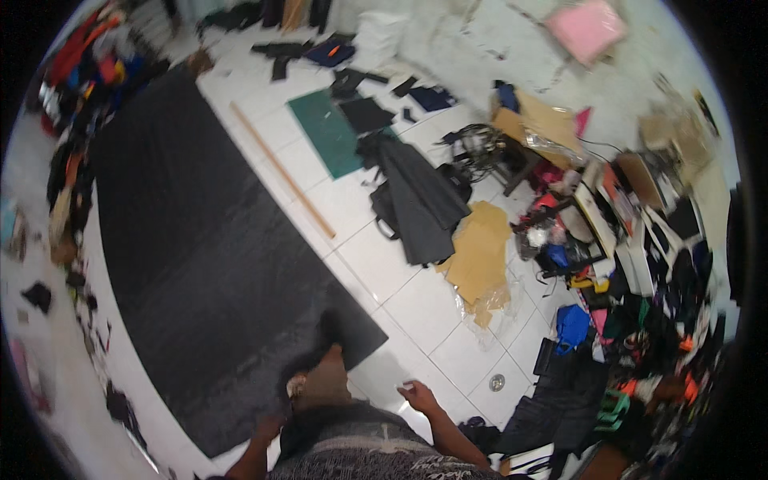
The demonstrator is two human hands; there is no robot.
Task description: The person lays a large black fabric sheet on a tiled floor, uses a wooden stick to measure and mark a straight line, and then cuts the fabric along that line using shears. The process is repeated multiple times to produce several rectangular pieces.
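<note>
A large sheet of black fabric (pixel 224 264) lies spread on the floor, its near corner by my legs. My right hand (pixel 419 397) is held out over the white tiles to the right of my body. Its fingers are pinched on a small white piece (pixel 402 388), too small to name. Low at my left side, over the fabric's near edge, is my left hand (pixel 273 426). It is smeared, and its fingers cannot be made out. My brown-clad leg (pixel 326 379) stands on the near end of the fabric.
A long wooden strip (pixel 284 172) lies beside the fabric. Beyond it are a green cutting mat (pixel 326 132), folded dark cloth (pixel 420 204) and tan sheets (pixel 478 252). Heaped materials (pixel 640 320) line the right, more piles (pixel 88 72) the far left. A floor drain (pixel 497 382) sits at right.
</note>
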